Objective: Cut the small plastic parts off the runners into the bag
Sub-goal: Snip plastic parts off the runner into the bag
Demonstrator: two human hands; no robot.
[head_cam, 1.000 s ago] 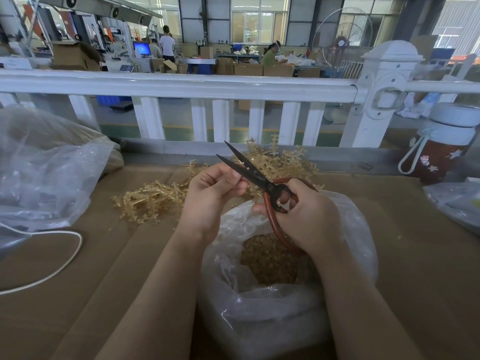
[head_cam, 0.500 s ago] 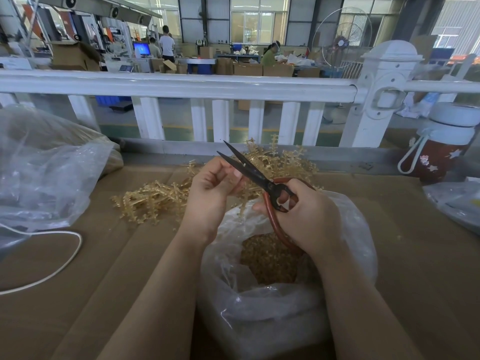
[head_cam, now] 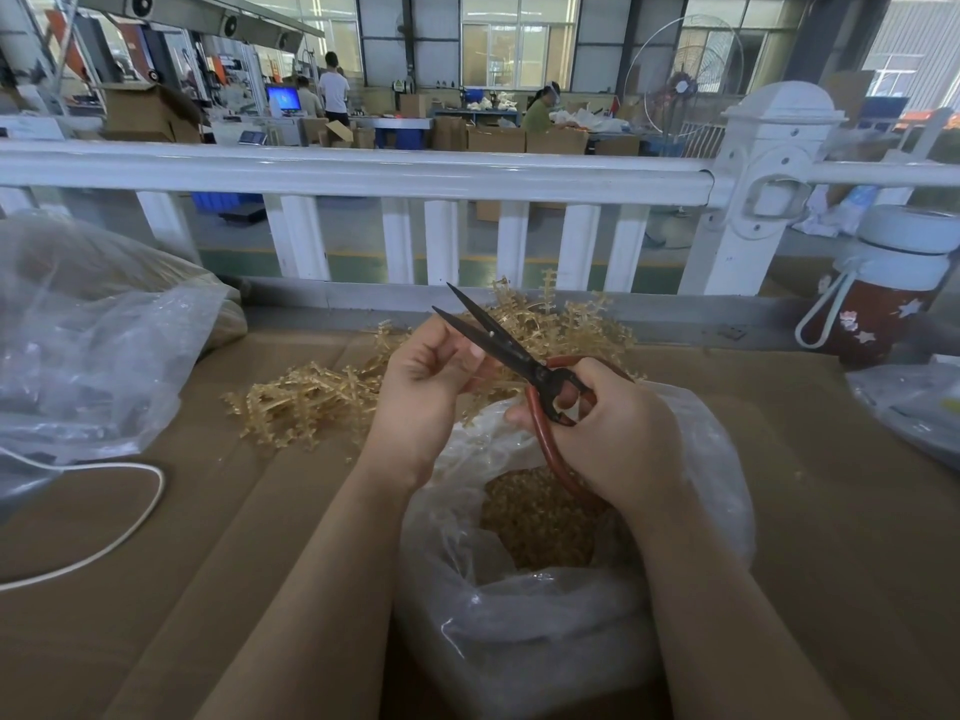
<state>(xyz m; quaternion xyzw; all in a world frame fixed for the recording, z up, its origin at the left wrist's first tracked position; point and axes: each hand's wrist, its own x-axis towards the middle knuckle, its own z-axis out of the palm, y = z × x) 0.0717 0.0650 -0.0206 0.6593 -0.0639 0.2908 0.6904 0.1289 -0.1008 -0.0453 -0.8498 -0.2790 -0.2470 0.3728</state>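
My right hand [head_cam: 618, 433] grips red-handled scissors [head_cam: 511, 350] whose dark blades stand slightly apart and point up-left. My left hand [head_cam: 428, 392] is curled beside the blades and pinches a tan plastic runner; only a short piece shows under the fingers. Both hands hover over a clear plastic bag [head_cam: 545, 615] that holds a heap of small tan cut parts [head_cam: 540, 522]. A pile of tan runners [head_cam: 311, 402] lies on the cardboard-covered table behind and left of the hands.
A big crumpled clear bag [head_cam: 93, 345] sits at the left, with a white cable [head_cam: 124, 532] looping in front of it. A red bottle with a white lid [head_cam: 883, 304] stands at the right. A white railing [head_cam: 363, 174] runs along the table's far edge.
The scissor blades have narrowed a little and both hands have shifted slightly; my left hand has turned the runner near the blades.
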